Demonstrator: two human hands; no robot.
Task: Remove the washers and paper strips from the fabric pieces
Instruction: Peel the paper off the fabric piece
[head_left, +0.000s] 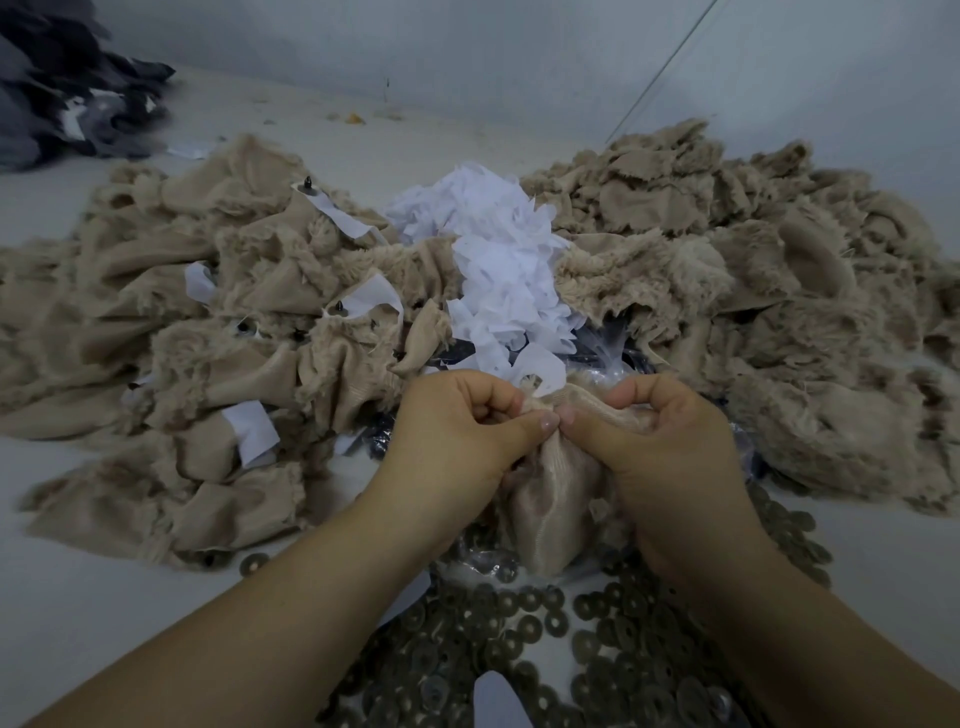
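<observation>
Both hands meet low in the middle, pinching the same beige fabric piece. The left hand has its fingers curled and its thumb pressed onto the top edge of the cloth. The right hand grips the same edge from the other side, and the two thumb tips touch or nearly touch. The piece hangs down between the wrists in soft folds, smooth backing outward. A white paper strip with a hole in it sticks up just behind the pinched edge. I cannot tell whether it is attached to the piece or lies on the pile behind.

Left of the hands sits a heap of fabric with white strips and small dark studs still on it. To the right is a second heap, fluffy and ragged, showing no paper. Between the two rises a mound of loose paper, white and crumpled. Below the hands and under the forearms, washers lie spread over the floor, dull brown rings, many overlapping. Some clear plastic shows just beyond the right hand, under the paper. In the far left corner there is a dark pile of cloth against the wall. The floor is pale grey.
</observation>
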